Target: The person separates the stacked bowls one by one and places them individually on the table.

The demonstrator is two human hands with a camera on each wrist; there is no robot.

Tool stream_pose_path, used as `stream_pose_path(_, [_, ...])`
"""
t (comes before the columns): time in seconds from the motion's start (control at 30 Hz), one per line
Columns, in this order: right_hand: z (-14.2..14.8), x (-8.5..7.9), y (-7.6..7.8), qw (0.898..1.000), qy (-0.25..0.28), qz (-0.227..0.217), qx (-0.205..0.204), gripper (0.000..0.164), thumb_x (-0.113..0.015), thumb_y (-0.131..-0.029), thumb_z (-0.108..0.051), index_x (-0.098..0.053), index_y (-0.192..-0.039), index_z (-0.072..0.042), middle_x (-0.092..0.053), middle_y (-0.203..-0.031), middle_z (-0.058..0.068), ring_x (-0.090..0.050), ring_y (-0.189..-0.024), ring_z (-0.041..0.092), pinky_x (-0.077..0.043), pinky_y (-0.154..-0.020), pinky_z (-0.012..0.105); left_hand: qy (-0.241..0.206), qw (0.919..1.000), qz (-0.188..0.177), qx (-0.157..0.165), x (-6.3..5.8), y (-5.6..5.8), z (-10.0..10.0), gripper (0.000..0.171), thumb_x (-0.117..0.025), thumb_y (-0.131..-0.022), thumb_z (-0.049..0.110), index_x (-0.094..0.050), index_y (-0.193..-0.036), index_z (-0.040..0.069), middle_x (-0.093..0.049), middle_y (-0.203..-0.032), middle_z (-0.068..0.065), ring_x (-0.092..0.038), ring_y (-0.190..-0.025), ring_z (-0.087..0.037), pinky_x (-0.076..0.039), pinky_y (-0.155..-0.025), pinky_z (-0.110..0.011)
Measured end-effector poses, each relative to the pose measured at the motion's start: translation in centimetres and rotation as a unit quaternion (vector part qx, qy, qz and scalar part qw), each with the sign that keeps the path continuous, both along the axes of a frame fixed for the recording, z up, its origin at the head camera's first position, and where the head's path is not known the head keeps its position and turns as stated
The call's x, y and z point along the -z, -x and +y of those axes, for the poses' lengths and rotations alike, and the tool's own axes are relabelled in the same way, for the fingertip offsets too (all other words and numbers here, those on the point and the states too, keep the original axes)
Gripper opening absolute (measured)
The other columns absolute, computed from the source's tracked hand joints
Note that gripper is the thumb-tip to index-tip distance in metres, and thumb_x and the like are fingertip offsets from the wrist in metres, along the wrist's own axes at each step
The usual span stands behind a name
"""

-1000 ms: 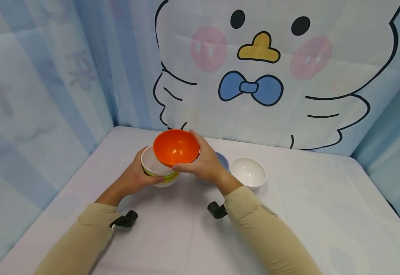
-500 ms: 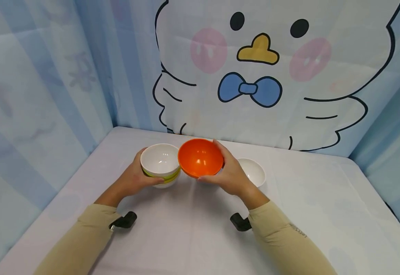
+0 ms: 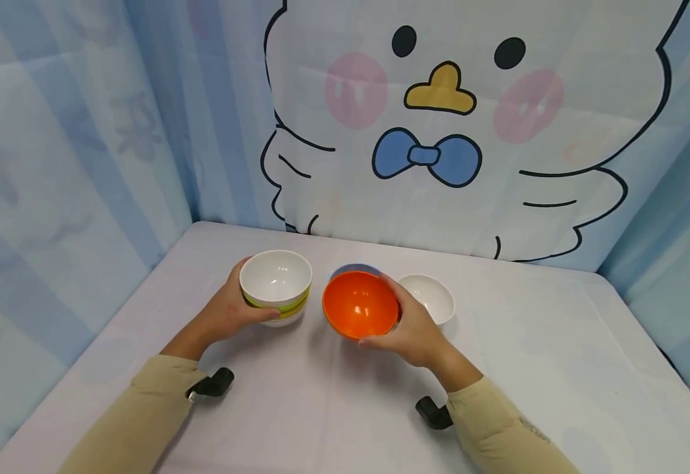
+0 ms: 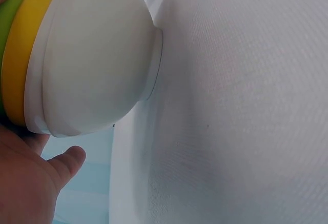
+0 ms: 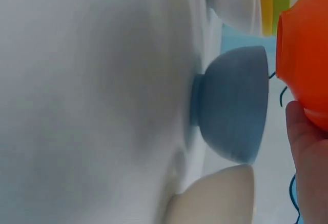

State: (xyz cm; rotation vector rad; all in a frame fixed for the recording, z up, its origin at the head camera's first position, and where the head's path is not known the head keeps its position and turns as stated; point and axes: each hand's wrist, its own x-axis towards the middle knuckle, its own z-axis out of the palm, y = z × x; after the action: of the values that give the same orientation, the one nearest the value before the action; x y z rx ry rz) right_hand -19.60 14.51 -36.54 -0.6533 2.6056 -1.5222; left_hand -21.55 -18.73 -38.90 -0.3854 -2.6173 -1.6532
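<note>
Two bare hands, mine, work among small round bowls on a white tablecloth (image 3: 274, 408) with a fine woven texture. At far left, my left hand (image 3: 235, 316) is curled around the bowl stack (image 3: 276, 306), thumb along the near side. The stack seems to stand upright on the cloth, its bowls nested: a glossy white top bowl (image 3: 276, 273), bands of a green bowl (image 5: 281, 1) and a yellow bowl (image 5: 266, 3), then a smooth, rounded white bottom bowl (image 4: 102, 60) with a narrow foot ring.

Next comes the main change. The orange bowl (image 3: 361, 306), over the stack's right edge a second ago, has swung right and lower, well clear of it. The white top bowl is now fully uncovered, so I judge the orange bowl to be separate from the stack. Its inside is shiny and evenly curved, probably hard plastic. Behind and below it is a matte-looking blue bowl (image 5: 230, 103), on its foot on the cloth, mostly hidden from above.

My right hand (image 3: 413, 332) grips the orange bowl's right side, thumb in front. Farthest right, beyond that hand, a single white bowl (image 3: 430, 296) stands upright on the cloth.
</note>
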Motion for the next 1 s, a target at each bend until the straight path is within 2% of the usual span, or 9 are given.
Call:
stream_pose_path(0.23, [0.5,1.4,-1.1,1.000,-0.003,-0.009,-0.014,0.108,-0.092,-0.069,-0.025,-0.030,-0.154,0.000,-0.047,-0.145,0.013,-0.051,-0.125,0.032,-0.049,-0.099,0.049,0.000,1.0000,0.002,0.004,-0.1,0.0,0.0,0.110,-0.088,-0.076,0.018,-0.012,-0.155,0.002,-0.038,-0.147,-0.021,-0.041,-0.132,-0.040,-0.035,-0.109,-0.058])
stream_pose_path(0.73, [1.2,2.4,-2.1,1.000,-0.021,0.005,-0.019,0.112,-0.093,-0.067,-0.032,-0.031,-0.152,0.005,-0.047,-0.146,0.017,-0.051,-0.126,0.034,-0.051,-0.097,0.047,0.001,1.0000,-0.006,0.001,-0.2,-0.1,0.0,0.110,-0.088,-0.076,0.018,-0.013,-0.155,0.002,-0.038,-0.147,-0.021,-0.041,-0.132,-0.039,-0.035,-0.109,-0.058])
stream_pose_path(1.0, [1.3,2.6,-2.0,1.000,-0.010,0.000,-0.027,0.107,-0.095,-0.064,-0.027,-0.037,-0.151,-0.003,-0.053,-0.139,0.006,-0.054,-0.121,0.026,-0.051,-0.095,0.043,-0.006,1.0000,-0.006,0.004,-0.4,-0.3,0.0,0.112,-0.088,-0.077,0.017,-0.010,-0.156,0.002,-0.037,-0.148,-0.022,-0.040,-0.132,-0.040,-0.036,-0.108,-0.059])
